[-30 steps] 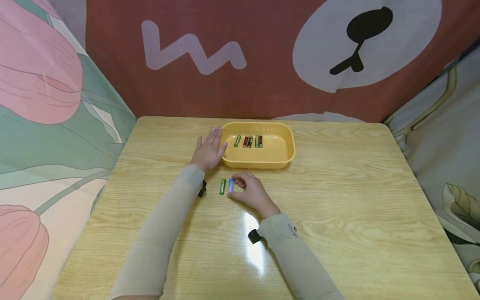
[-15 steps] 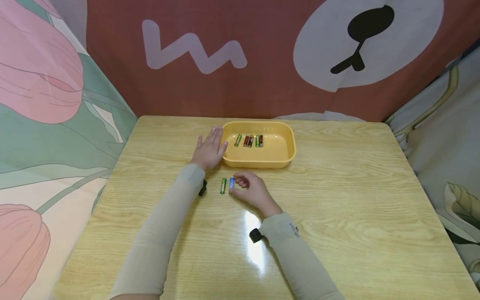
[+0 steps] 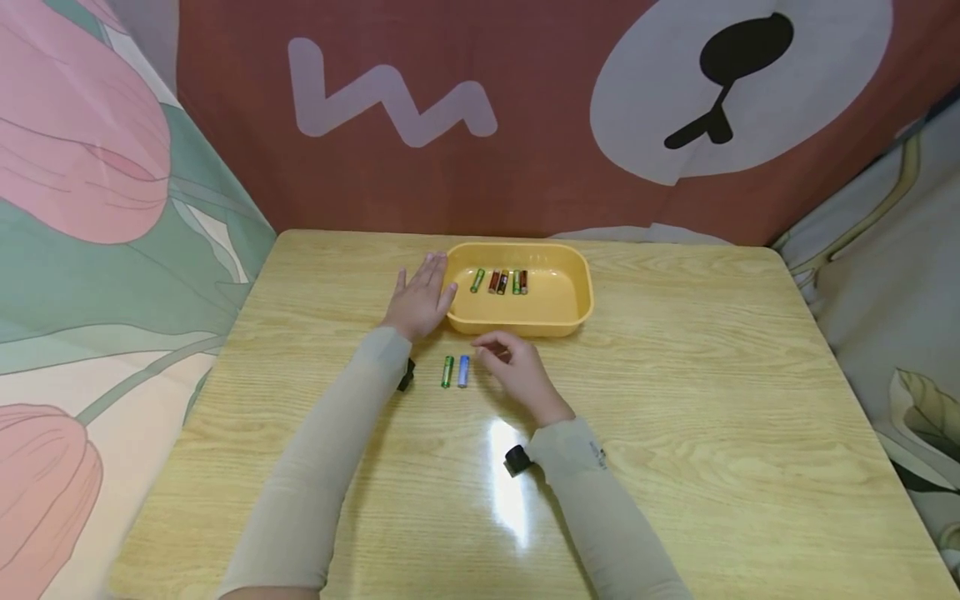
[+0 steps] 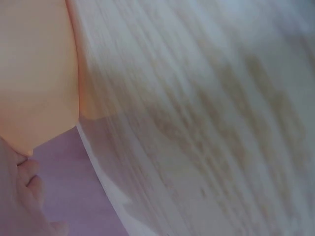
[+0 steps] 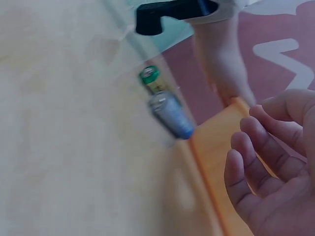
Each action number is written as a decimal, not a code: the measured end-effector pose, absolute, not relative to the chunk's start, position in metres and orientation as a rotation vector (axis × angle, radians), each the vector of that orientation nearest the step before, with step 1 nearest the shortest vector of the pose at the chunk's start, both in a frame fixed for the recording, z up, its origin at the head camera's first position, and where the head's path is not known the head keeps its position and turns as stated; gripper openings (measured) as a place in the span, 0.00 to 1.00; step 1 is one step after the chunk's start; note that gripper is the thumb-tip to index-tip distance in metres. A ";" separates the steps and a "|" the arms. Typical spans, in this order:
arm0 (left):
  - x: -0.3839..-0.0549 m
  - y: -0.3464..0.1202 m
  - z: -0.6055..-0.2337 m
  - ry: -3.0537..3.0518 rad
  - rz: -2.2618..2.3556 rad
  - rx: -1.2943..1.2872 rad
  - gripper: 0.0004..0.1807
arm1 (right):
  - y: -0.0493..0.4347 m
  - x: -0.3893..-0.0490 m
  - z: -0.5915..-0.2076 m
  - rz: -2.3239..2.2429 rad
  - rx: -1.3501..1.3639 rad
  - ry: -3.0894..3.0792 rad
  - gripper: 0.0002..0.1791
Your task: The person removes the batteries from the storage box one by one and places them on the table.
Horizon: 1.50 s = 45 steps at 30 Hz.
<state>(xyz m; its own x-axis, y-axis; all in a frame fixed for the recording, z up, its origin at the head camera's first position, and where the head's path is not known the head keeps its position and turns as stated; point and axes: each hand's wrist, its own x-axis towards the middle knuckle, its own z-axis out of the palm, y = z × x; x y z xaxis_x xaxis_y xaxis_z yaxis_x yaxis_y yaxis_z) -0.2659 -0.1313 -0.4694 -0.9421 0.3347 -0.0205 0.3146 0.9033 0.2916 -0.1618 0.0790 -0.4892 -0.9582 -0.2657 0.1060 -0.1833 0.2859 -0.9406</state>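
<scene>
While your left hand (image 3: 417,303), fingers straight, rests against the yellow tray (image 3: 519,328), your right hand (image 3: 519,367), loosely curled and empty, hovers beside a blue battery (image 3: 463,372); that and a green battery (image 3: 447,372) are out on the worktop (image 3: 712,400), five batteries (image 3: 502,283) inside the tray.

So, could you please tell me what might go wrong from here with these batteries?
The blue battery lies on its side on the table, close to the right hand, so a small brush might set it rolling. It could then bump the green battery, which lies just beside it. The left hand rests against the tray; a firm push there may slide it and shift the five batteries inside.
</scene>
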 end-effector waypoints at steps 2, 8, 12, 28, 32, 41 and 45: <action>-0.266 -0.132 -0.470 2.997 0.440 0.512 0.38 | 0.079 -0.164 -0.483 -1.800 -0.458 2.457 0.11; -0.267 -0.133 -0.470 2.997 0.421 0.497 0.38 | 0.080 -0.173 -0.466 -1.831 -0.536 2.465 0.10; -0.267 -0.134 -0.469 2.992 0.409 0.485 0.38 | 0.081 -0.182 -0.457 -1.868 -0.558 2.505 0.09; -0.269 -0.134 -0.468 2.995 0.427 0.479 0.37 | 0.079 -0.229 -0.444 -1.895 -0.454 2.594 0.12; -0.270 -0.133 -0.468 3.003 0.441 0.492 0.37 | 0.076 -0.241 -0.444 -1.889 -0.424 2.607 0.12; -0.269 -0.132 -0.469 2.992 0.429 0.495 0.37 | 0.070 -0.261 -0.446 -1.904 -0.271 2.546 0.13; -0.268 -0.130 -0.470 2.987 0.432 0.491 0.37 | 0.066 -0.270 -0.450 -1.945 -0.183 2.494 0.13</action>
